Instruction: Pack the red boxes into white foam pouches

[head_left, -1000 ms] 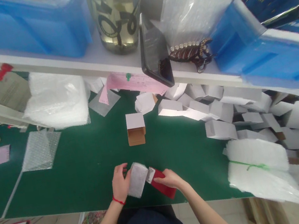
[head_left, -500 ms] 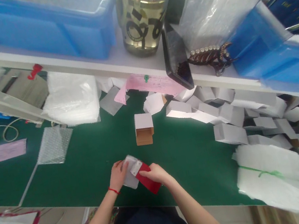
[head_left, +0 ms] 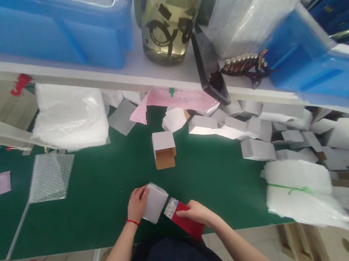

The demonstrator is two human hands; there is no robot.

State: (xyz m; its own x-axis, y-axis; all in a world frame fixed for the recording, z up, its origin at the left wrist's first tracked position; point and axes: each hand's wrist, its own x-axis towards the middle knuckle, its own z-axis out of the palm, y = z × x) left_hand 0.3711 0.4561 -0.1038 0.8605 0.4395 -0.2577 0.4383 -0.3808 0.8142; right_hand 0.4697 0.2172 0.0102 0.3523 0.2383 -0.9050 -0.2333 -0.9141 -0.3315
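- Gripping a red piece (head_left: 191, 226) between thumb and fingers, the right hand (head_left: 196, 213) holds it on a slant, its pale end pointing up and left; I cannot tell what it is.
- The left hand (head_left: 137, 205) is closed on the left side of a white packet (head_left: 155, 203), near the front edge of the green table (head_left: 101, 215); whether the packet rests there or sits just above, I cannot tell.
- Packet and red piece are apart, a narrow gap between them.
- Beyond the hands stands one box (head_left: 163, 141), white outside, brown inside, its flap open towards me.
- Done, as I judge it: the box is formed and both items are in hand.
- Not done, as far as I see: the box is unclosed, with both items outside it.
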